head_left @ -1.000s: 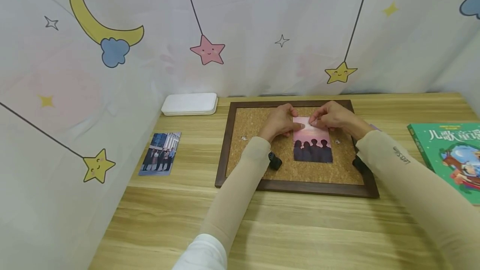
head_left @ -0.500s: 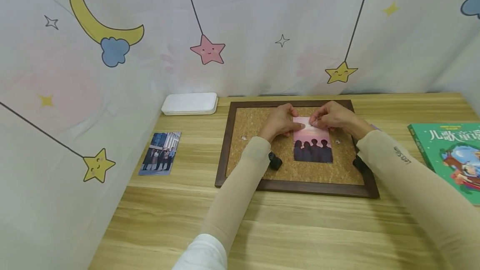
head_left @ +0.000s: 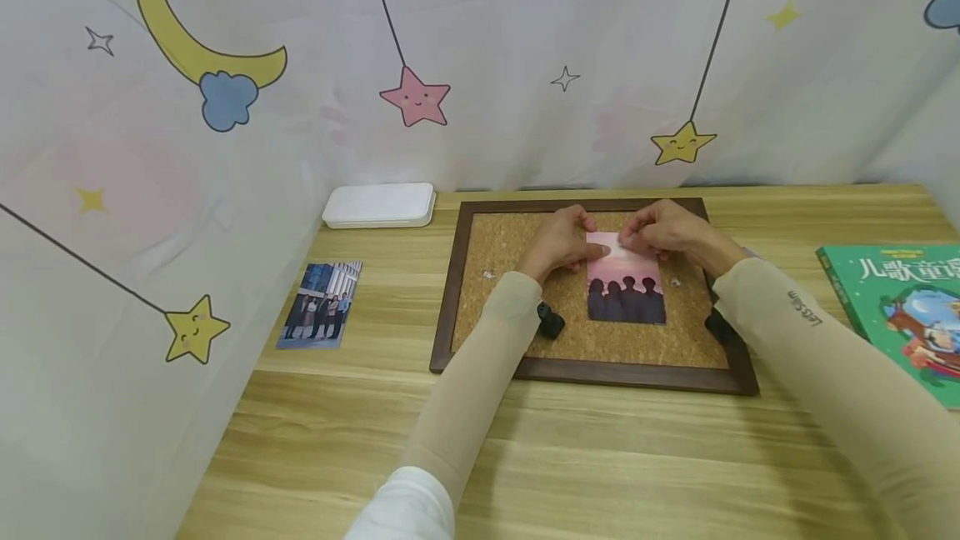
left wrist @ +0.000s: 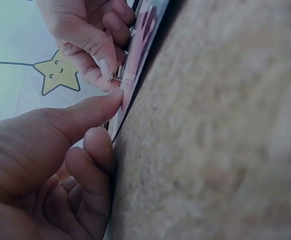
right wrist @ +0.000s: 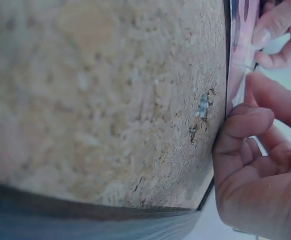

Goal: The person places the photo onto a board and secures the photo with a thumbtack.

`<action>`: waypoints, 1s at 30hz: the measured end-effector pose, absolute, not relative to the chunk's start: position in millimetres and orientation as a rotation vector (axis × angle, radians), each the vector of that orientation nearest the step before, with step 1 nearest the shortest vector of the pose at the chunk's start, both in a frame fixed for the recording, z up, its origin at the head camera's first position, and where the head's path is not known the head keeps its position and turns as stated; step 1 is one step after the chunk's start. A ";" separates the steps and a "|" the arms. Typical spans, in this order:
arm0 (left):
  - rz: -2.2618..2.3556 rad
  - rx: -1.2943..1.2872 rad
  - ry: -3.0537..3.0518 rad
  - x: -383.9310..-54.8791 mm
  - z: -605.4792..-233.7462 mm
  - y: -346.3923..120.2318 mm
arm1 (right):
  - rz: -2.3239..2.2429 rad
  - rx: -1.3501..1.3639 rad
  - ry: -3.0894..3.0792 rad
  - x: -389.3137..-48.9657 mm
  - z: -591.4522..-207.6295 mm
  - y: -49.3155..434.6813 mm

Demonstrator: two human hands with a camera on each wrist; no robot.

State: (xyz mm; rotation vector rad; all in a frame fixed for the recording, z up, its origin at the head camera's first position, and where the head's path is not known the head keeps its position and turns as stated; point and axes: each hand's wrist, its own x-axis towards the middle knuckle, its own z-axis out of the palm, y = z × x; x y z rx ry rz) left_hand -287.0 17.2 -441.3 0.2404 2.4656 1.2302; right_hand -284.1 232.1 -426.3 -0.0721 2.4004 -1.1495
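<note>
Wood bench (head_left: 585,465), board (head_left: 498,323) lying on it. Pink photo (head_left: 625,286) on the board; left grip (head_left: 558,242) holds it near its top edge. Right grip (head_left: 670,229) pinches a pin (left wrist: 116,78) against it. Left slackens: photo may skew. Push slants: pin may bend or slip.

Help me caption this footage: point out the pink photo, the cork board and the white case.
Pink photo (head_left: 626,277): head view, its middle, where dark heads meet pink sky.
Cork board (head_left: 637,346): head view, bare cork below the photo.
White case (head_left: 380,202): head view, middle of its top face.
</note>
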 end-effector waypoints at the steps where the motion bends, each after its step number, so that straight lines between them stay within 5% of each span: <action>1: 1.227 0.243 2.469 -287.0 -441.0 17.2 | -1.153 -0.066 2.401 -284.2 -426.3 231.8; 30: 1.262 0.232 2.450 -286.8 -441.3 16.0 | -1.163 0.060 2.373 -285.9 -424.1 226.7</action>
